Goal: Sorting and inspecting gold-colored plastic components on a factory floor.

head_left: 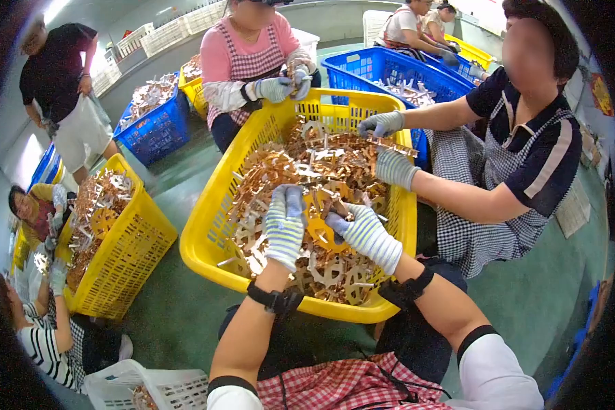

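A large yellow plastic basket (205, 258) stands before my knees, heaped with thin copper-coloured and silvery stamped metal pieces (270, 171). Over the near half of the heap, both my hands in striped work gloves grip a flat, copper-coloured stamped metal piece (317, 220) with cut-outs. My left hand (285, 225) is closed at its left edge, fingers pointing away from me. My right hand (367, 236) pinches its right side between thumb and fingers. The fingertips partly hide the piece, so its full outline does not show.
At the right, a co-worker's gloved hands (396, 167) handle metal strips over the same basket. Another co-worker's gloved hands (283, 87) are at its far edge. A second yellow basket (126, 256) stands left, blue baskets (158, 133) behind, a white basket (178, 388) at lower left.
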Available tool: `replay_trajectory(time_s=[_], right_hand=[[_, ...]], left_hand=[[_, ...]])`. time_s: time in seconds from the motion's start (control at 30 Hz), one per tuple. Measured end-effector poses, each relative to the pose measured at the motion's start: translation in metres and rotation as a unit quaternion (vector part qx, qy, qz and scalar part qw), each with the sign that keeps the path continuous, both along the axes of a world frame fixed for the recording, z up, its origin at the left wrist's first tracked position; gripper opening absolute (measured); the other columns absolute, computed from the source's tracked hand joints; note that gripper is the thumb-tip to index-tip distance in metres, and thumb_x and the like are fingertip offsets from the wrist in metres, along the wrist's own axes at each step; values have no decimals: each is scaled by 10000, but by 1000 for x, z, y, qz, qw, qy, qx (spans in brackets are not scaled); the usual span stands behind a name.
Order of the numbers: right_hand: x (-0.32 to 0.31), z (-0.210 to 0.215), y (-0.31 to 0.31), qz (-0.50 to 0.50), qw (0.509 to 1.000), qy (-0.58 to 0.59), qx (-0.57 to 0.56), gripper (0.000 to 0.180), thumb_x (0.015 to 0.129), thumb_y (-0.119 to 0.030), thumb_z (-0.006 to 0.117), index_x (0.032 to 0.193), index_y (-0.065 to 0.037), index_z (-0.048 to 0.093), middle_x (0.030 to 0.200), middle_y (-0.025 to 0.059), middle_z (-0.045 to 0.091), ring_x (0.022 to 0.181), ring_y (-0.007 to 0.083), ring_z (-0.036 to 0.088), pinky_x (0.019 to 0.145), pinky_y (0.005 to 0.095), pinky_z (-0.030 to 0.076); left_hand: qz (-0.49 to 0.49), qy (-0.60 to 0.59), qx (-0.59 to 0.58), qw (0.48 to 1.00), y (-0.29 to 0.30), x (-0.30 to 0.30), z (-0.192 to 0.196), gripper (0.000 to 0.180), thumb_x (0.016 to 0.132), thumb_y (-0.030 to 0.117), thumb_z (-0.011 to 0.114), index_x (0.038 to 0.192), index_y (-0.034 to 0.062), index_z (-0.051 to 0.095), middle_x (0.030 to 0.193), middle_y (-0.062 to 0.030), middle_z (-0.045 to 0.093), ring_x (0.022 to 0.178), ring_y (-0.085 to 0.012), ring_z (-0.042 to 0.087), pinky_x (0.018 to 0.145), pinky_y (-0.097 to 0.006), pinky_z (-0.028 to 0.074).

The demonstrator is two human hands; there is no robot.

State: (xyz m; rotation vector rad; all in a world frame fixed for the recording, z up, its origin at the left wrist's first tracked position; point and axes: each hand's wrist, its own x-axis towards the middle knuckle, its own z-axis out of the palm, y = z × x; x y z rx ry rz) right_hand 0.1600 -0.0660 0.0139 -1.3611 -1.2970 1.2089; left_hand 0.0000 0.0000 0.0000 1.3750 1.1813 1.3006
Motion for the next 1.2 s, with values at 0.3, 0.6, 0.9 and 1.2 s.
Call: replay_trajectory(time_s=[0.3,0.6,0.9,1.2], right_hand=[[-15,8,-13,25,966,-146,210,208,852,-112,569,1046,-42,595,716,60,598,642,116,536,613,293,455],[-6,8,-5,88,992,83,-32,158,864,-195,602,902,-42,605,690,-14,565,601,71,528,550,252,440],[10,30,-9,79,990,81,-85,164,839,-201,604,882,-44,627,634,8,582,564,84,548,531,248,440],[-25,5,6,-21,954,-235,183,234,818,-182,612,1009,-46,621,875,174,652,781,275,618,728,363,480]], left_hand=[[83,250,301,917,-22,8,28,199,869,190,557,841,-7,550,730,-174,572,671,-322,562,613,-399,444],[74,265,257,926,-16,10,22,207,871,155,550,733,6,510,660,-173,540,610,-333,538,560,-409,414],[47,281,345,894,-11,18,15,141,847,110,575,772,7,515,703,-182,543,667,-381,543,602,-433,438],[102,210,71,970,-8,-14,9,280,912,272,484,879,9,574,803,-214,605,734,-361,572,640,-424,442]])
